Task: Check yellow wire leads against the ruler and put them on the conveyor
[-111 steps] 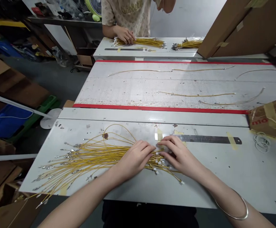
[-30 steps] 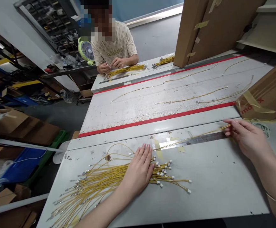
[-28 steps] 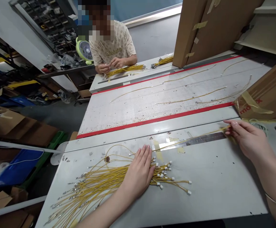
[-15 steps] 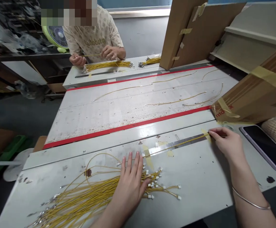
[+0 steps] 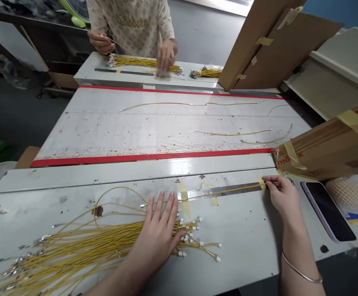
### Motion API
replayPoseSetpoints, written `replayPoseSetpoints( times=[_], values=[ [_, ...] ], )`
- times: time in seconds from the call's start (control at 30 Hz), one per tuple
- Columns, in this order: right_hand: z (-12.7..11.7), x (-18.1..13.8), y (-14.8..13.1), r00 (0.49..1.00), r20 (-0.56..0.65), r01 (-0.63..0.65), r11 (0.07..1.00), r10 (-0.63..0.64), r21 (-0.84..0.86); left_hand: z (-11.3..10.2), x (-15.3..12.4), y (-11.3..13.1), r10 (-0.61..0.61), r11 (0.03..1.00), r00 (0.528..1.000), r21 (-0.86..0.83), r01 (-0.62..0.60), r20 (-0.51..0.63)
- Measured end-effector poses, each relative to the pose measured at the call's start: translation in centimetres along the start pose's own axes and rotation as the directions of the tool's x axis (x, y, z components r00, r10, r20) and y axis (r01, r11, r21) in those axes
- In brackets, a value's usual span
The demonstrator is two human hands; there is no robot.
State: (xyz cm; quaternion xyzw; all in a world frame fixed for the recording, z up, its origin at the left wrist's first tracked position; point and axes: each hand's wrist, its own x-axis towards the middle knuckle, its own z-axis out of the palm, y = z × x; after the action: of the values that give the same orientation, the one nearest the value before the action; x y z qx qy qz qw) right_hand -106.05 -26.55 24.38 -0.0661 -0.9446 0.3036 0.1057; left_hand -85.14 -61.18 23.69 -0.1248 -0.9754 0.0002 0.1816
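My left hand (image 5: 160, 232) lies flat with fingers stretched out, across the near bundle of yellow wires (image 5: 105, 242). Its fingertips rest over one end of a single yellow wire (image 5: 225, 191). My right hand (image 5: 282, 197) pinches the other end of that wire between thumb and finger. The wire runs straight along a metal strip (image 5: 245, 189) taped to the bench. White connectors (image 5: 186, 238) stick out to the right of my left hand, and metal terminals (image 5: 18, 263) fan out at the bundle's left end.
Behind the bench runs a pale belt (image 5: 120, 133) with red edges, several loose wires on it. A person's hand (image 5: 165, 57) works opposite at another wire bundle (image 5: 135, 61). A phone (image 5: 328, 211) and a cardboard box (image 5: 329, 144) stand at right.
The view has tilted down and shifted. My hands keep the same pose on the wire. Opposite, the person's hand on the right has dropped to the far bundle and is blurred.
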Motion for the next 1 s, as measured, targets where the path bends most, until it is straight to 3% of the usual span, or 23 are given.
replayPoseSetpoints(
  times=[0.37,0.57,0.63,0.7,0.77,0.87,0.93,1.0],
  values=[
    [0.6,-0.5,-0.7,0.985,-0.064,0.153,0.984,-0.16,-0.096,0.1,-0.1,0.4,-0.029,1.0,0.999,0.006,0.028,0.025],
    [0.6,-1.3,-2.7,0.955,-0.188,0.226,0.973,-0.229,-0.039,-0.2,0.1,0.4,-0.057,0.998,0.998,0.013,0.056,0.032],
    [0.7,-2.1,-4.2,0.937,-0.172,0.314,0.949,-0.304,0.035,-0.3,0.2,0.4,-0.052,0.998,0.998,0.024,0.051,0.03],
    [1.1,-3.2,-6.2,0.91,-0.076,0.415,0.9,-0.408,0.132,-0.4,0.2,0.4,-0.056,0.998,0.998,0.021,0.055,0.025],
    [1.9,-4.7,-8.5,0.838,0.071,0.515,0.827,-0.541,0.226,-0.6,0.2,0.5,-0.065,0.998,0.998,0.009,0.065,0.024],
    [3.4,-7.0,-12.1,0.634,0.27,0.637,0.688,-0.724,0.349,-0.8,0.3,0.6,-0.072,0.997,0.996,0.01,0.072,0.046],
    [4.4,-8.3,-14.0,0.513,0.338,0.679,0.614,-0.789,0.402,-0.9,0.3,0.7,-0.067,0.998,0.995,0.017,0.066,0.068],
    [5.2,-9.1,-15.2,0.444,0.379,0.693,0.579,-0.812,0.43,-1.0,0.3,0.6,-0.061,0.998,0.994,0.016,0.06,0.087]
  ],
)
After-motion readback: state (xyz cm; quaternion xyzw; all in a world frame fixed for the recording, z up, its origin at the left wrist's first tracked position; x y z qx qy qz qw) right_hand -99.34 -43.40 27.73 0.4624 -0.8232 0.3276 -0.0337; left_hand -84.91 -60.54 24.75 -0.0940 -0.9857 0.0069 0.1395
